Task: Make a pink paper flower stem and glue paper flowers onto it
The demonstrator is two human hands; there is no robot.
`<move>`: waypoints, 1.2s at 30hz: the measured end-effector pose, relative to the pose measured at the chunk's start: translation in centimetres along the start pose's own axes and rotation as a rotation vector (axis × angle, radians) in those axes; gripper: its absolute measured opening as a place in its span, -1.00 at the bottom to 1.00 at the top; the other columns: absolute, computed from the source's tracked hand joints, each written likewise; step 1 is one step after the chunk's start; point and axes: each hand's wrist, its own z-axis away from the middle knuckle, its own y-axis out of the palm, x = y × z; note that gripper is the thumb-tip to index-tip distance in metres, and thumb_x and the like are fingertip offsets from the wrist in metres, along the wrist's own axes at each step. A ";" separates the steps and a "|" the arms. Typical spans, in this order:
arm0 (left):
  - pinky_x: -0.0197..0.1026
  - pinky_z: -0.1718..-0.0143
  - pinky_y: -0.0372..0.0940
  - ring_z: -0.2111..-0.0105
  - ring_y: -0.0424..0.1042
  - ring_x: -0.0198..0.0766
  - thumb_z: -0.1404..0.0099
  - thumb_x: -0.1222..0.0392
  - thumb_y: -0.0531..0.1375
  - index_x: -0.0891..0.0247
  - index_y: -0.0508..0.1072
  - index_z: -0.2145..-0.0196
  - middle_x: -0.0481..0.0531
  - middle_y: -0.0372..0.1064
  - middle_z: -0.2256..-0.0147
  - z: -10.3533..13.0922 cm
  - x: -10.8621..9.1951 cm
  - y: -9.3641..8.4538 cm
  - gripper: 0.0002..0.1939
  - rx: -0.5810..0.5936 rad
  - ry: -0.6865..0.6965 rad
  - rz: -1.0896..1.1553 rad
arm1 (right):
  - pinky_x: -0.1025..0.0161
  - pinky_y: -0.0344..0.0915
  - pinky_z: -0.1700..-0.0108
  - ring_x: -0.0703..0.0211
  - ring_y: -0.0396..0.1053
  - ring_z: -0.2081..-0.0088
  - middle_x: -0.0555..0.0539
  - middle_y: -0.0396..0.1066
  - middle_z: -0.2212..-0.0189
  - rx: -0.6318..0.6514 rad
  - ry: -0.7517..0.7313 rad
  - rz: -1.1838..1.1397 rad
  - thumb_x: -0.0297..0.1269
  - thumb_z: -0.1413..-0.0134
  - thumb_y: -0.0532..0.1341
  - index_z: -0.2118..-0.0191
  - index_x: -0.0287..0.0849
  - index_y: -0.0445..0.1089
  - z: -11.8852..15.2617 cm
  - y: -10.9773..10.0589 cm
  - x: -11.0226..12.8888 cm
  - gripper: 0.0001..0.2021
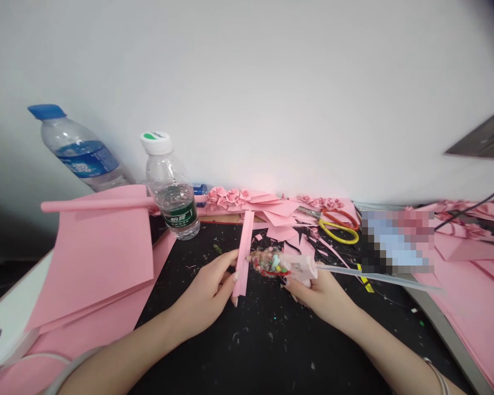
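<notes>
My left hand (214, 285) pinches the lower part of a long, narrow folded strip of pink paper (244, 247), which stands nearly upright over the black work surface. In my right hand (319, 293) is a hot glue gun (298, 266), with a clear glue stick (379, 277) sticking out of its back end toward the right. Bits of coloured residue coat the glue gun's front. Its nozzle points left and is at the strip's edge; whether it touches the paper I cannot tell. My right fingers are wrapped round the grip, partly hidden below the gun body.
Two plastic bottles, one blue-capped (80, 145) and one white-capped (170, 189), stand at the left. Pink paper sheets (102, 258) lie beside them. Paper roses (228, 196), scissors (340, 226) and scraps line the wall. A blurred-out phone-like object (395, 241) rests at the right.
</notes>
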 end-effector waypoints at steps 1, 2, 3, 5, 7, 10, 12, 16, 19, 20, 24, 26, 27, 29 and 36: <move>-0.25 0.39 0.33 0.51 0.34 -0.33 -0.35 0.26 -0.05 0.18 0.18 -0.12 -0.01 0.38 0.32 0.0 0.0 0.0 -0.61 0.006 0.001 -0.004 | 0.37 0.06 0.60 0.34 0.10 0.64 0.11 0.14 0.69 -0.011 0.005 -0.008 -0.32 -0.06 0.10 0.54 -0.14 0.14 0.0 0.0 0.0 -0.80; -0.25 0.39 0.33 0.51 0.33 -0.34 -0.35 0.26 -0.05 0.18 0.18 -0.12 -0.01 0.38 0.30 0.0 0.0 0.0 -0.61 0.010 0.003 -0.008 | 0.37 0.05 0.60 0.34 0.10 0.64 0.11 0.15 0.69 -0.017 0.009 -0.017 -0.31 -0.06 0.10 0.54 -0.14 0.15 0.0 0.0 -0.1 -0.81; -0.25 0.39 0.33 0.51 0.33 -0.34 -0.35 0.26 -0.06 0.17 0.18 -0.12 0.00 0.37 0.27 0.0 -0.1 0.0 -0.61 0.012 0.004 -0.012 | 0.37 0.05 0.60 0.34 0.10 0.64 0.10 0.15 0.70 -0.022 0.010 -0.028 -0.30 -0.07 0.10 0.53 -0.15 0.15 0.0 -0.1 -0.2 -0.81; -0.25 0.37 0.33 0.47 0.35 -0.33 -0.35 0.27 -0.06 0.15 0.19 -0.12 0.02 0.36 0.20 0.1 -0.1 0.0 -0.61 0.025 0.008 -0.031 | 0.37 0.05 0.61 0.34 0.09 0.65 0.10 0.14 0.70 -0.042 0.013 -0.048 -0.28 -0.09 0.10 0.52 -0.15 0.16 0.0 -0.1 -0.5 -0.80; -0.23 0.32 0.33 0.41 0.38 -0.31 -0.34 0.29 -0.06 0.14 0.21 -0.11 0.04 0.32 0.11 0.1 -0.1 0.0 -0.61 0.047 0.011 -0.062 | 0.37 0.05 0.62 0.34 0.10 0.66 0.09 0.15 0.69 -0.074 0.029 -0.053 -0.24 -0.10 0.11 0.52 -0.15 0.17 0.0 -0.2 -0.8 -0.79; -0.22 0.28 0.32 0.37 0.39 -0.30 -0.34 0.30 -0.07 0.12 0.21 -0.10 0.04 0.30 0.11 0.2 -0.3 -0.1 -0.61 0.088 0.009 -0.091 | 0.35 0.06 0.61 0.32 0.13 0.64 0.06 0.18 0.69 -0.123 0.093 -0.034 -0.18 -0.10 0.11 0.55 -0.16 0.18 0.0 -0.4 -1.0 -0.74; -0.24 0.30 0.32 0.40 0.38 -0.32 -0.35 0.30 -0.08 0.12 0.20 -0.10 0.02 0.30 0.14 0.2 -0.4 -0.1 -0.62 0.109 0.003 -0.085 | 0.34 0.06 0.61 0.31 0.14 0.64 0.04 0.19 0.69 -0.152 0.134 -0.039 -0.13 -0.10 0.10 0.54 -0.17 0.19 -0.1 -0.5 -1.0 -0.71; -0.25 0.32 0.32 0.38 0.37 -0.31 -0.35 0.30 -0.08 0.14 0.22 -0.08 0.01 0.30 0.19 0.2 -0.6 -0.1 -0.63 0.137 0.009 -0.105 | 0.34 0.05 0.63 0.32 0.12 0.66 0.06 0.19 0.68 -0.216 0.163 -0.116 -0.06 -0.09 0.10 0.47 -0.19 0.21 -0.2 -0.6 -0.9 -0.71; -0.22 0.24 0.31 0.30 0.37 -0.26 -0.34 0.31 -0.08 0.15 0.24 -0.07 0.01 0.31 0.21 0.2 -0.7 -0.2 -0.63 0.148 0.030 -0.154 | 0.35 0.02 0.63 0.33 0.11 0.67 0.05 0.19 0.69 -0.240 0.177 -0.133 -0.05 -0.08 0.09 0.50 -0.19 0.21 -0.2 -0.7 -0.9 -0.69; -0.21 0.20 0.31 0.27 0.36 -0.25 -0.34 0.32 -0.07 0.15 0.24 -0.07 0.01 0.32 0.21 0.2 -0.7 -0.3 -0.63 0.148 0.038 -0.174 | 0.35 0.02 0.64 0.34 0.11 0.67 0.04 0.19 0.69 -0.241 0.183 -0.126 -0.05 -0.08 0.09 0.51 -0.19 0.20 -0.3 -0.7 -0.9 -0.68; -0.17 0.15 0.29 0.23 0.34 -0.23 -0.33 0.33 -0.06 0.13 0.23 -0.08 0.01 0.31 0.22 0.2 -0.5 -0.4 -0.61 0.146 0.054 -0.223 | 0.36 -0.02 0.65 0.35 0.09 0.68 0.06 0.17 0.71 -0.214 0.188 -0.119 -0.07 -0.07 0.09 0.50 -0.19 0.20 -0.4 -0.8 -0.6 -0.71; -0.17 0.15 0.29 0.25 0.34 -0.24 -0.34 0.33 -0.07 0.12 0.21 -0.10 0.01 0.30 0.21 0.2 -0.4 -0.3 -0.60 0.147 0.047 -0.209 | 0.36 -0.02 0.65 0.35 0.08 0.68 0.08 0.16 0.71 -0.188 0.193 -0.137 -0.08 -0.06 0.10 0.46 -0.19 0.20 -0.4 -0.9 -0.4 -0.73; -0.18 0.15 0.29 0.26 0.35 -0.25 -0.34 0.33 -0.07 0.12 0.21 -0.10 0.00 0.30 0.21 0.2 -0.3 -0.3 -0.60 0.146 0.043 -0.200 | 0.36 -0.02 0.65 0.34 0.08 0.68 0.08 0.16 0.70 -0.176 0.196 -0.145 -0.08 -0.06 0.10 0.45 -0.19 0.20 -0.4 -0.9 -0.4 -0.74; -0.20 0.18 0.30 0.29 0.35 -0.27 -0.34 0.33 -0.07 0.11 0.19 -0.11 -0.01 0.29 0.22 0.2 -0.3 -0.3 -0.60 0.141 0.033 -0.179 | 0.36 -0.01 0.65 0.34 0.09 0.67 0.08 0.16 0.70 -0.147 0.194 -0.147 -0.09 -0.07 0.10 0.45 -0.19 0.20 -0.3 -0.9 -0.4 -0.75; -0.28 0.35 0.31 0.44 0.35 -0.35 -0.35 0.32 -0.08 0.13 0.18 -0.11 -0.02 0.29 0.21 0.2 -0.4 -0.4 -0.61 0.126 0.000 -0.085 | 0.37 0.03 0.63 0.36 0.09 0.65 0.10 0.15 0.70 -0.013 0.162 -0.113 -0.20 -0.07 0.10 0.50 -0.16 0.18 0.0 -0.8 -0.9 -0.80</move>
